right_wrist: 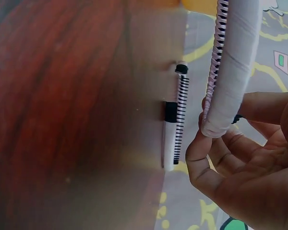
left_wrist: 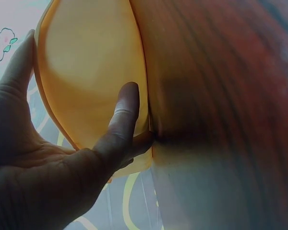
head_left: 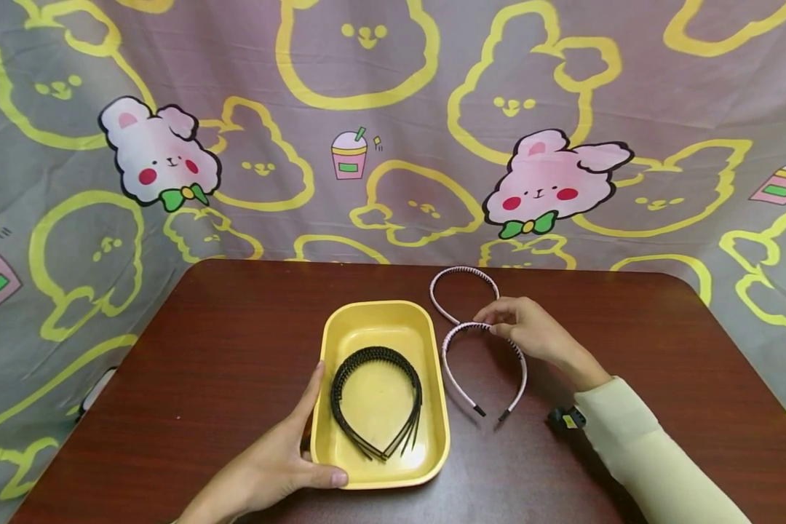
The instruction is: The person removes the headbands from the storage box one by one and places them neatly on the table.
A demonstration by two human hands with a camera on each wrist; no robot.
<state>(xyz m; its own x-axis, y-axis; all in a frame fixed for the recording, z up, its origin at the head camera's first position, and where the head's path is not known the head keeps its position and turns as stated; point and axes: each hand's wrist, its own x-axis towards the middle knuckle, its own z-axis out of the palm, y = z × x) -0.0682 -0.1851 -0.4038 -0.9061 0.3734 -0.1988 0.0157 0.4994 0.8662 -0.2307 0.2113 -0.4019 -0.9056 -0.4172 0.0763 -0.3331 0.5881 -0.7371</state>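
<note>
My left hand [head_left: 278, 455] holds a yellow plastic tray [head_left: 434, 407] at its near left corner, fingers along the left side and thumb against the front. Inside the tray lies a bundle of black toothed headbands [head_left: 340, 415], their ends pointing toward me. My right hand [head_left: 530, 335] pinches a pale pink, fabric-wrapped headband [head_left: 452, 364] at the top of its arch. In the right wrist view this headband [right_wrist: 235, 62] shows a row of dark teeth along its inner side. Just beyond it a second pale pink headband [head_left: 435, 295] lies on the table, the arches close together.
Both hands work over a dark reddish-brown table [head_left: 236, 349]. Near the right cuff is a small black object [head_left: 566, 418] with a yellow-green mark. A cartoon-printed curtain [head_left: 393, 131] hangs behind the table and around its sides.
</note>
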